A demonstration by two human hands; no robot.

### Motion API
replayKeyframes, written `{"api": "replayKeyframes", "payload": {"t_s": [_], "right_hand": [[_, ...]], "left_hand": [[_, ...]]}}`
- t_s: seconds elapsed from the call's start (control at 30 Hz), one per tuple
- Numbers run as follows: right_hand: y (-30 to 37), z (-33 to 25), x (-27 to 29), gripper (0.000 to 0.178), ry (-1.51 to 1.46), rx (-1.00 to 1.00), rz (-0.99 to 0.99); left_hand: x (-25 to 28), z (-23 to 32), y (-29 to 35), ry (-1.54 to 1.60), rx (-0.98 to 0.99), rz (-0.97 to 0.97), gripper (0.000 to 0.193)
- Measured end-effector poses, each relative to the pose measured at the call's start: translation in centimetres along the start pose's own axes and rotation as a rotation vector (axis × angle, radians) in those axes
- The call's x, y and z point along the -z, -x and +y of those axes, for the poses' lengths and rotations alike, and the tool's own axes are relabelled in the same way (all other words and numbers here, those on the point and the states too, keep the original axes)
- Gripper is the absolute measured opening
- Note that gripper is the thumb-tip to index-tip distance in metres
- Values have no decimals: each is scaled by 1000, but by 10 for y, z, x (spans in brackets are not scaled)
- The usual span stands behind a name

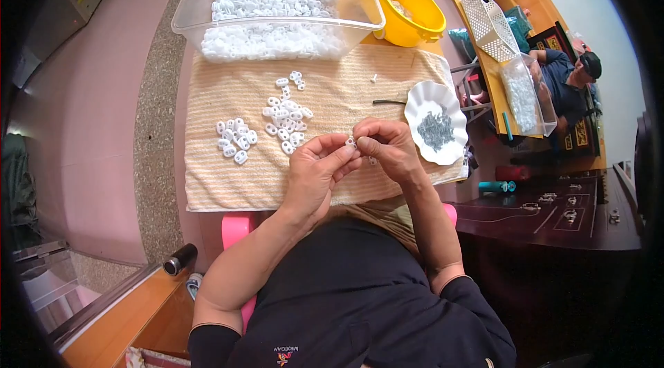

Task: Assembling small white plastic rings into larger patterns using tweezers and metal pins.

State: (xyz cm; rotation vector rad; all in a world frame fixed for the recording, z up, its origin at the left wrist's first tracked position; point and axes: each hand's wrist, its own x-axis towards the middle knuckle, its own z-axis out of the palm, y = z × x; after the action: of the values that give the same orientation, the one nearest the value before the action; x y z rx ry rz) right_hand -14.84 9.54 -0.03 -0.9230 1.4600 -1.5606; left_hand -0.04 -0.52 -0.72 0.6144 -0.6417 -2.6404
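My left hand (315, 171) and my right hand (389, 152) meet over the striped towel (228, 105), fingertips pinched together. Between them is a small white plastic piece with holes (351, 142); the fingers cover much of it. Another white piece (373, 160) shows just below my right fingers. Left of my hands lie two loose groups of similar white two-holed pieces, a larger one (285, 116) and a smaller one (236, 138). To the right of my right hand, a white scalloped dish (416, 102) holds a heap of small grey metal-looking bits (436, 131).
A clear plastic bin (187, 15) full of white pieces stands at the far side, beside a yellow tub (415, 30). A thin dark stick (389, 102) lies next to the dish. Farther right, another person (564, 81) sits by a table with a similar clear bin (546, 108).
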Motion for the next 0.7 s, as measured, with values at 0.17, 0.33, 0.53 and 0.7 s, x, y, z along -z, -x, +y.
{"api": "replayKeyframes", "payload": {"t_s": [0.17,0.33,0.53,0.7], "right_hand": [[-1,1,0,8,8,7,0],[1,-13,-7,8,23,-98,29],[6,-9,-8,12,62,-131,48],[9,-4,-4,15,242,-168,52]], "left_hand": [[1,-1,-2,-6,-1,-1,15],[0,0,-4,-27,-12,-3,15],[-2,-1,1,-39,-7,39,16],[-5,-2,5,-46,-27,44,16]]}}
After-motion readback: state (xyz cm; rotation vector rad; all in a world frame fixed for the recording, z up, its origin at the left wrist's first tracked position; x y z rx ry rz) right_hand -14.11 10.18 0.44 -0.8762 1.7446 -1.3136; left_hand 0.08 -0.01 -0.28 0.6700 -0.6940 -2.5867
